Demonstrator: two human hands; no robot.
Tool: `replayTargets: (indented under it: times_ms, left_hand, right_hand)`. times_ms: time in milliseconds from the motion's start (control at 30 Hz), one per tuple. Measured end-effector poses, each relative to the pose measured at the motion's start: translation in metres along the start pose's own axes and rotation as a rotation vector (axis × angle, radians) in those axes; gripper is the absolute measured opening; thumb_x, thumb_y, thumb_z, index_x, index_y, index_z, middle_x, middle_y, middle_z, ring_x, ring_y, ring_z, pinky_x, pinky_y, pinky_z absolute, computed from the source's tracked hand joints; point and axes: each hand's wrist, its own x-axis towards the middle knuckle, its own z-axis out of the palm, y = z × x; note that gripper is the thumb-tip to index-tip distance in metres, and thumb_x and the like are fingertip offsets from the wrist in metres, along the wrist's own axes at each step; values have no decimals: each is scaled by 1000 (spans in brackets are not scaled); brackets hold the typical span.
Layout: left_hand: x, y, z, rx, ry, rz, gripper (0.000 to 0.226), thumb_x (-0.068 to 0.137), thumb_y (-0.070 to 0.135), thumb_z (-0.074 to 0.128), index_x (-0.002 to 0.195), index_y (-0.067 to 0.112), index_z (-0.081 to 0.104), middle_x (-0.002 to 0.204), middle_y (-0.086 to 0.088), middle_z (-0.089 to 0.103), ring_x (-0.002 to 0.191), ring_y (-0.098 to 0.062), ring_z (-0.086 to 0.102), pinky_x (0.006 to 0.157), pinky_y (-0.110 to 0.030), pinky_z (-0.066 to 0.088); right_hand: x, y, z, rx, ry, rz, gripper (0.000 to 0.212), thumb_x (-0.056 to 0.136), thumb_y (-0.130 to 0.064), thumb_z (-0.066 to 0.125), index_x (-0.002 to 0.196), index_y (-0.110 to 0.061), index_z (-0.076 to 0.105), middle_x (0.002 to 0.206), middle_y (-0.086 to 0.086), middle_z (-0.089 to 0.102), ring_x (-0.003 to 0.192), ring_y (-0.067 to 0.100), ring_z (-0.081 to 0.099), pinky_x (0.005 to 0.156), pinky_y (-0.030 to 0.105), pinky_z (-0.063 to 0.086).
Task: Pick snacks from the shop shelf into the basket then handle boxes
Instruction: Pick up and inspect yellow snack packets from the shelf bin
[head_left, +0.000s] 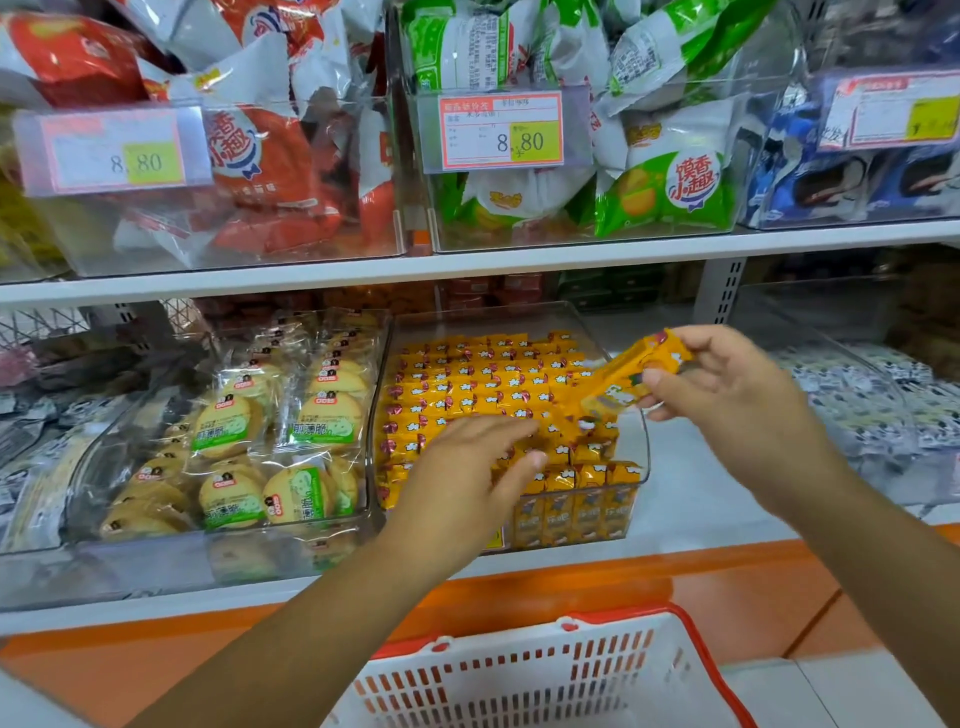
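Shop shelf (467, 267) fills the head view, with a clear bin (644, 452) of yellow snack packs (467, 384) at centre. Right hand (737, 410) pinches a few yellow packs (631, 376) between thumb and fingers (662, 382), above the bin. Left hand (467, 473) reaches in, fingers loosely spread over the packs. Best carry the pinched packs level down to the basket (545, 675) below, gripping firmly.

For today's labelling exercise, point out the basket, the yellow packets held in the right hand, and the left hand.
basket (698, 642): head view, red rim.
yellow packets (631, 374): head view, middle of the held strip.
left hand (467, 467): head view, back of hand.
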Motion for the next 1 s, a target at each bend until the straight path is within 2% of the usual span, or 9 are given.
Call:
replayTargets:
  times_ms: [67,167,267,367,500,633,767,900,1000]
  left_hand:
    - [6,-2,8,154,-115,111,49,101,50,41,149,37,39,151,21,38,141,-2,28,117,-28,20]
    - [11,-1,20,281,-218,177,58,101,55,34,155,39,20,163,19,14,149,-5,10,120,-29,6]
    - [14,-2,26,335,-248,240,59,102,55,31,156,38,15,164,17,7,151,-7,5,116,-25,-3]
    - [13,-6,29,349,-241,275,58,102,55,30,155,38,17,164,16,9,151,-8,6,112,-23,-5]
    - [12,-10,29,340,-226,292,57,102,55,32,155,38,19,164,15,9,151,-8,7,112,-24,-7]
    - [12,-12,29,334,-251,285,58,101,57,30,155,39,17,164,16,6,151,-6,3,110,-22,-14]
    - [9,-19,28,337,-244,286,62,96,61,22,153,39,25,163,14,15,151,-8,10,113,-25,-9]
    - [9,-20,28,339,-248,283,62,95,61,21,152,38,30,162,11,24,151,-11,17,114,-29,-3]
    - [9,-20,29,327,-247,277,61,95,61,21,152,40,27,163,12,20,151,-9,12,113,-26,-8]
  right_hand:
    - [6,1,-11,-167,28,-59,25,93,-13,65,92,-37,59,76,-6,71,73,12,69,69,30,53]
    - [12,6,-18,-406,0,-109,28,92,-20,66,87,-46,56,77,2,67,79,20,66,68,35,49]
    - [15,9,-16,-572,-96,-150,29,93,-19,66,91,-46,54,80,-8,60,75,5,57,64,19,42]
    - [19,21,-9,-710,-183,-154,23,93,-17,66,111,-30,65,86,-18,52,76,-2,51,64,8,34]
    - [22,46,0,-866,-344,-166,19,92,-23,68,110,-25,72,133,-9,45,97,-2,42,83,10,32]
    - [23,51,5,-913,-357,-72,18,97,-34,57,102,-33,74,160,-9,19,134,16,31,106,38,37]
    - [24,48,11,-1034,-411,-16,24,101,-40,48,110,-37,71,164,-9,9,141,18,19,109,38,35]
    - [18,57,24,-836,-300,-94,24,93,-43,62,114,-36,71,163,-3,16,144,21,18,114,43,29]
    - [14,63,34,-722,-228,-37,10,91,-32,69,98,-31,76,163,-4,16,145,20,17,112,38,28]
